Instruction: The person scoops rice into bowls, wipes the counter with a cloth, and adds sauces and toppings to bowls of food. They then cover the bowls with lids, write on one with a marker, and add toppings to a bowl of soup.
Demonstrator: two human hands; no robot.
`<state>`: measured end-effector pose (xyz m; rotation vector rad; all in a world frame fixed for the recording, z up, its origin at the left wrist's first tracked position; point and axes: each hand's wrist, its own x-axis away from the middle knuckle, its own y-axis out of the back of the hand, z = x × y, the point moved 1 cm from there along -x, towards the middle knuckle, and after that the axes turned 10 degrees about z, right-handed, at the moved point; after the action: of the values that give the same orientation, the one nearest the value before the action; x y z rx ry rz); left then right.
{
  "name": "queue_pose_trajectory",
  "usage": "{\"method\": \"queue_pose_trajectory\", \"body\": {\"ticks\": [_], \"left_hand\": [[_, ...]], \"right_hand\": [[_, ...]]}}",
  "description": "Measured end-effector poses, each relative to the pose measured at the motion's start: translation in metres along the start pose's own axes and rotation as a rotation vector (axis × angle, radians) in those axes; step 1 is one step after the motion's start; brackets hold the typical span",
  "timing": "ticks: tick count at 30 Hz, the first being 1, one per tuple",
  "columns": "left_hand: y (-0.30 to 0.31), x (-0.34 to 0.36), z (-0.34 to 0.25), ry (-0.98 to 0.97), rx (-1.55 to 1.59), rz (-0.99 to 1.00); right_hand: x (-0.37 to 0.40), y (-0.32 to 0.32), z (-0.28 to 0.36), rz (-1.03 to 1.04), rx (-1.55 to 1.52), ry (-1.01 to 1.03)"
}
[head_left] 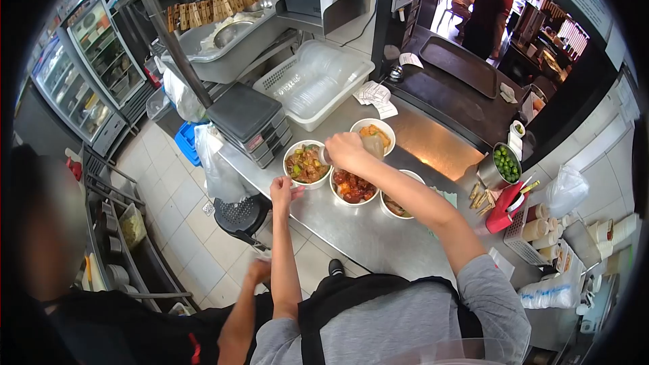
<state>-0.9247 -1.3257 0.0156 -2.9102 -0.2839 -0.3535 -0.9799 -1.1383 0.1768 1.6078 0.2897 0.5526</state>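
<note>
My right hand (pixel 346 152) is closed around a translucent shaker-like bottle (pixel 372 147). It tilts the bottle on its side, with one end toward a white bowl of meat and green vegetables (pixel 307 163). My left hand (pixel 284 191) has its fingers curled at the near rim of that same bowl and appears to pinch it. Just below my right hand sits a bowl of red-glazed pieces (pixel 354 186). Behind it stands a bowl with orange food (pixel 376 132). My right forearm partly covers another white bowl (pixel 399 211).
A white basket of clear lids (pixel 318 84) and stacked dark drawers (pixel 249 122) stand at the back left. On the right are a metal pot of green limes (pixel 503 165), a red holder (pixel 503 211) and sauce bottles (pixel 536 230). A co-worker's hand (pixel 259 270) is close by on the left.
</note>
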Motion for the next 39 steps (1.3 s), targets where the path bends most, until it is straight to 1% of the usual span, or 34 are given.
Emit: {"method": "queue_pose_trajectory", "body": {"ticks": [1, 3, 5, 6, 8, 10, 11, 12, 14, 16, 18, 20, 21, 22, 24, 25, 26, 28, 29, 30, 32, 33, 35, 36, 37, 39], "left_hand": [[-0.001, 0.007, -0.003, -0.01, -0.078, -0.006], [-0.005, 0.027, -0.009, -0.035, -0.281, -0.044], [-0.002, 0.039, -0.003, 0.061, -0.329, 0.155], [-0.003, 0.046, 0.001, 0.113, -0.355, 0.26], [-0.027, 0.071, -0.001, 0.215, -0.213, 0.529], [-0.059, 0.096, 0.006, 0.293, -0.094, 0.602], [-0.076, 0.11, 0.008, 0.321, 0.022, 0.611], [-0.089, 0.119, 0.019, 0.346, 0.223, 0.577], [-0.106, 0.13, 0.031, 0.273, 0.464, 0.453], [-0.103, 0.112, 0.061, 0.298, 0.656, 0.378], [-0.105, 0.103, 0.064, 0.454, 0.71, 0.188], [-0.105, 0.1, 0.066, 0.468, 0.691, 0.187], [-0.107, 0.097, 0.067, 0.467, 0.645, 0.137], [-0.108, 0.094, 0.069, 0.457, 0.605, 0.078], [-0.103, 0.08, 0.08, 0.411, 0.605, 0.116], [-0.103, 0.077, 0.079, 0.376, 0.594, 0.15], [-0.104, 0.075, 0.08, 0.365, 0.583, 0.115], [-0.107, 0.078, 0.077, 0.335, 0.561, 0.041], [-0.109, 0.082, 0.073, 0.333, 0.583, 0.103], [-0.109, 0.079, 0.075, 0.326, 0.593, 0.086], [-0.103, 0.065, 0.083, 0.314, 0.614, 0.056], [-0.098, 0.06, 0.086, 0.238, 0.584, 0.099], [-0.099, 0.067, 0.08, 0.206, 0.456, 0.05], [-0.098, 0.07, 0.077, 0.106, 0.347, 0.106], [-0.097, 0.073, 0.074, 0.002, 0.243, 0.15], [-0.081, 0.086, 0.078, -0.371, -0.063, 0.38]], "right_hand": [[0.009, 0.014, -0.005, 0.247, 0.013, 0.07], [0.014, 0.005, -0.021, 0.22, -0.301, 0.086], [0.011, -0.009, -0.038, 0.222, -0.589, 0.128], [0.017, -0.012, -0.042, 0.156, -0.755, 0.14], [0.031, -0.017, -0.046, -0.007, -1.083, 0.163], [0.041, -0.02, -0.045, -0.227, -1.294, 0.201], [0.046, -0.02, -0.044, -0.355, -1.388, 0.217], [0.052, -0.02, -0.046, -0.496, -1.474, 0.226], [0.074, -0.007, -0.048, -0.589, -1.606, 0.241], [0.107, -0.001, -0.054, -0.731, -1.606, 0.252], [0.154, 0.009, -0.059, -0.926, -1.637, 0.29], [0.209, 0.005, -0.076, -0.991, -1.36, 0.073], [0.239, 0.005, -0.083, -1.013, -1.221, -0.058], [0.27, 0.005, -0.089, -1.04, -1.104, -0.238], [0.327, 0.004, -0.097, -1.052, -0.872, -0.572], [0.351, -0.003, -0.107, -1.13, -0.674, -0.682], [0.374, -0.014, -0.119, -1.196, -0.469, -0.782], [0.42, -0.03, -0.142, -1.214, -0.316, -0.982], [0.439, -0.041, -0.155, -1.204, -0.216, -1.067], [0.457, -0.052, -0.169, -1.192, -0.116, -1.15], [0.49, -0.071, -0.192, -1.233, -0.013, -1.224], [0.505, -0.081, -0.204, -1.253, 0.042, -1.259], [0.528, -0.111, -0.231, -1.311, -0.127, -1.307], [0.537, -0.126, -0.245, -1.341, -0.213, -1.323], [0.545, -0.137, -0.256, -1.305, -0.195, -1.347], [0.555, -0.158, -0.278, -1.339, -0.259, -1.382]]}}
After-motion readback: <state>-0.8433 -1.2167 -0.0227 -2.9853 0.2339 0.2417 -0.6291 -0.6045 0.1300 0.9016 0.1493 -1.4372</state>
